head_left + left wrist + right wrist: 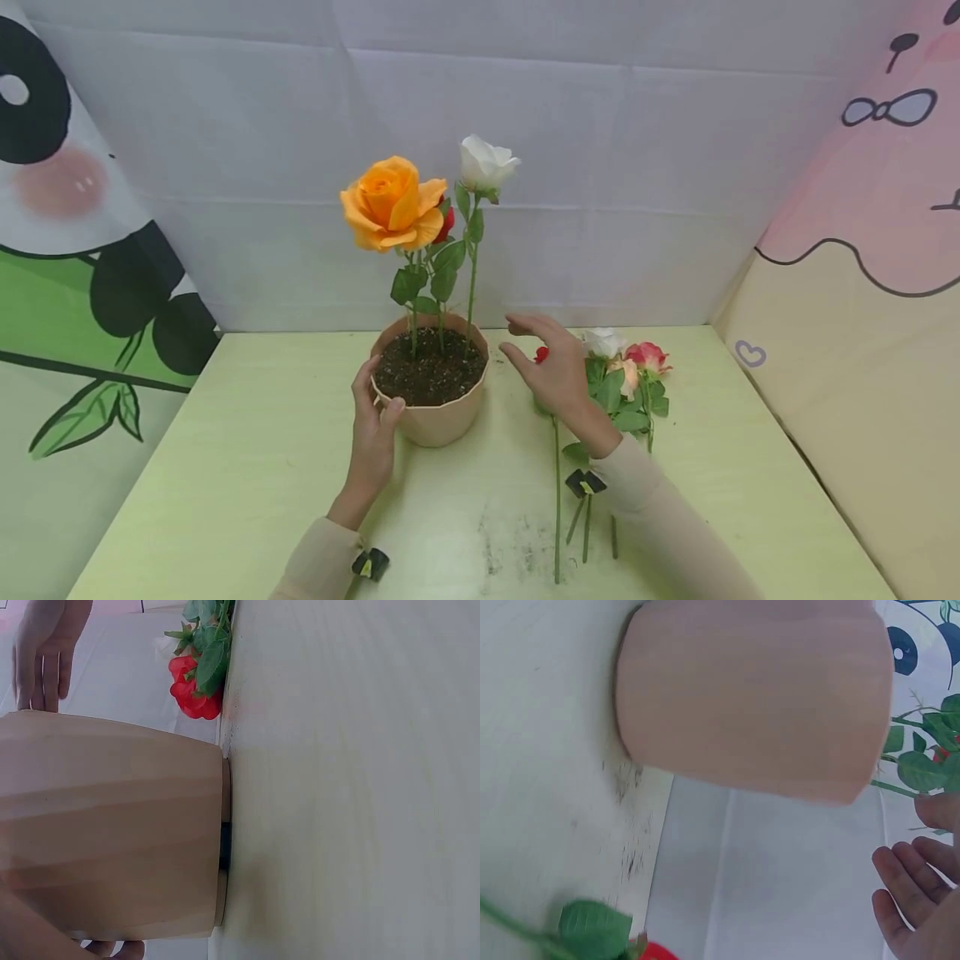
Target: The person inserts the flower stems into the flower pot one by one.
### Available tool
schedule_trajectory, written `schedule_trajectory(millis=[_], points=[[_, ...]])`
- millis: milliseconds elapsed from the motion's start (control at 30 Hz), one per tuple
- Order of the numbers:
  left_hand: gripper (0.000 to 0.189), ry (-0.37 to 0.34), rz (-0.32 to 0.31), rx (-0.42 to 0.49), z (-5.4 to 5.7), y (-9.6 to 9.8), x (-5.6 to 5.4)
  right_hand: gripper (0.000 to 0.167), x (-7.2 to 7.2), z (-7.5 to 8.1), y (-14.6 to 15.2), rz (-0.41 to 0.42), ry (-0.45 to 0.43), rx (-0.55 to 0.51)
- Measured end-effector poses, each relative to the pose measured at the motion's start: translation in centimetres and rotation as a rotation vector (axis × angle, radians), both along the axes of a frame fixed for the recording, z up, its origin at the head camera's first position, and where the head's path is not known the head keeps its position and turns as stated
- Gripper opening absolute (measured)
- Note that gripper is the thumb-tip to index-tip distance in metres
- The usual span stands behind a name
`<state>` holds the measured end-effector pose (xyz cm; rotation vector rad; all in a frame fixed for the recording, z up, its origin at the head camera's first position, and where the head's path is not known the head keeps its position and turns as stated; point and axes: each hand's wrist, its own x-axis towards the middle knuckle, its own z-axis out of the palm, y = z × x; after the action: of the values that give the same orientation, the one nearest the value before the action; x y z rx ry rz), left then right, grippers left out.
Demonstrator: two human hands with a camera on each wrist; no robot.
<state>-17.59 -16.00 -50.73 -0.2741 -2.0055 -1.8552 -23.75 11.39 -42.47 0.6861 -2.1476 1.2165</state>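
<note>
A light-brown flowerpot (442,425) full of dark soil (427,371) stands on the table. Upright in it are an orange rose (392,204), a white rose (486,165) and, partly hidden, a red rose (447,225). My left hand (373,429) holds the pot's left side, thumb at the front rim; in the left wrist view some fingertips (129,950) show past the pot wall (112,825). To the pot's right, my right hand (558,371) hovers with fingers and thumb spread and nothing between them. The right wrist view shows that hand (919,900) apart from the pot (757,697).
Cut roses lie right of the pot under the right forearm: red (541,355), white (602,342), peach (627,377) and pink-red (649,357), their stems (557,500) toward the front. Soil specks (517,542) dot the table. A pale cloth (637,208) hangs behind.
</note>
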Motion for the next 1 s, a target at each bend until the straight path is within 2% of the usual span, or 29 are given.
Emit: schedule_trajectory(millis=[133, 267, 367, 433, 467, 533, 833, 1000], points=[[0.07, 0.024, -0.011, 0.009, -0.3, 0.0, -0.2, 0.043, 1.6, -0.2, 2.5, -0.014, 0.029, 0.023], [0.068, 0.025, 0.006, -0.003, -0.6, -0.1, -0.3, 0.043, 3.5, -1.1, 4.5, -0.03, 0.027, 0.065], [0.068, 0.006, 0.013, -0.01, -0.3, 0.0, -0.2, 0.043, 4.8, -2.2, 5.7, -0.044, 0.01, 0.095], [0.069, -0.011, 0.018, -0.013, -0.2, -0.1, -0.2, 0.043, 5.5, -3.0, 6.2, -0.045, -0.002, 0.099], [0.071, -0.038, 0.018, -0.012, 0.3, 0.1, 0.1, 0.043, 5.9, -3.3, 6.4, -0.036, -0.008, 0.096], [0.071, -0.05, 0.021, -0.013, 0.3, 0.0, 0.1, 0.044, 6.6, -3.8, 6.7, -0.028, -0.011, 0.088], [0.074, -0.056, 0.024, -0.004, 0.4, 0.0, 0.2, 0.053, 8.5, -4.2, 6.9, -0.017, -0.025, 0.092], [0.073, -0.064, 0.013, 0.0, 0.4, 0.0, 0.0, 0.062, 9.1, -4.7, 7.1, -0.017, -0.101, 0.073]])
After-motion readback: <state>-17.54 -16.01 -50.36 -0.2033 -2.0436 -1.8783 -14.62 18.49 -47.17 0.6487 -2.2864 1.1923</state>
